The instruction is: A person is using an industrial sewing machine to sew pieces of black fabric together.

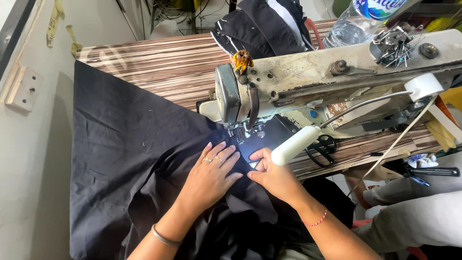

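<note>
A striped wood-grain tabletop [159, 67] stretches away beyond the fingertips, its brown and cream bands running crosswise. Far to the left of the fingers, a pale plastered wall [33, 159] carries a small cream switch plate [23, 89] and strips of yellowed tape [53, 21]. Past the table's far edge, a tangle of cables [168, 12] hangs against the back wall. A white lamp head [293, 145] on a flexible metal neck [365, 103] sits right above the fingers, casting a small bright pool amid otherwise soft, even daylight.
</note>
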